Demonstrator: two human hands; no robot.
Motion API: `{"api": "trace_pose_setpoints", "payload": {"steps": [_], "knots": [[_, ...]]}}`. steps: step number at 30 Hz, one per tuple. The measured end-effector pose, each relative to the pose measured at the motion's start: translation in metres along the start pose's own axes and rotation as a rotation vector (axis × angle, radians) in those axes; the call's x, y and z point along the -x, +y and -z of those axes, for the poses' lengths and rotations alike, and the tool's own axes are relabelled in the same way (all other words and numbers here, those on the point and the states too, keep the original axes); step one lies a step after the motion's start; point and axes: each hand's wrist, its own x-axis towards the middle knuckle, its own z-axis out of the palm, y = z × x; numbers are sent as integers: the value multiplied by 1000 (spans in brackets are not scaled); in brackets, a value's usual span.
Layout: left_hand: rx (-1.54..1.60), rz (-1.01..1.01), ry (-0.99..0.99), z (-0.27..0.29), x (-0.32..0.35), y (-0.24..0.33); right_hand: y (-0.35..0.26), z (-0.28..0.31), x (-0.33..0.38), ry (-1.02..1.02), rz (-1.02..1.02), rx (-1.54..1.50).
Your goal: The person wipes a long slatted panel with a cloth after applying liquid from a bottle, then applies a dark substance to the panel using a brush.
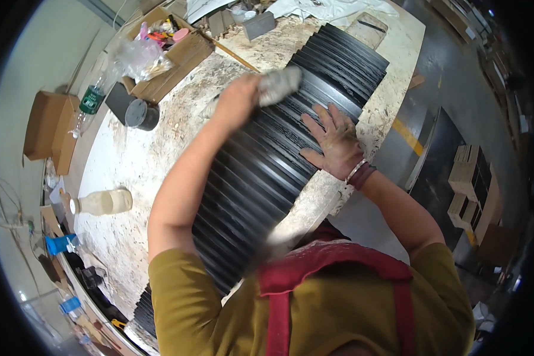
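Observation:
A long row of black strips [249, 169] lies side by side across the worktable, with thin ridges between them. My left hand [238, 101] is closed on a crumpled greyish-white rag [280, 86], which touches the strips near their far-left ends; the hand is slightly blurred. My right hand [338, 145] lies flat with fingers spread on the strips' right ends. It looks stained or covered by a thin glove, and a beaded bracelet [356, 171] circles its wrist.
The stained white worktable [166, 127] carries a cardboard box [178, 62] of small items, a dark round container [141, 114] and a cloudy plastic bottle [104, 202]. A green-labelled bottle [91, 101] stands at the left. Stacked boards [470, 172] are on the right.

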Motion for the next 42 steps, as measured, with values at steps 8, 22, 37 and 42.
{"api": "trace_pose_setpoints", "payload": {"steps": [8,22,37,42], "knots": [[956,-32,-48,59,-7,112,29,37,-54,243,10,-1156],[-93,91,109,-29,40,30,51,72,104,-495,-117,15],[-222,189,-89,12,136,42,-71,3,36,54,374,-37],[-244,184,-50,12,132,49,32,53,127,-481,-29,-47]]}}
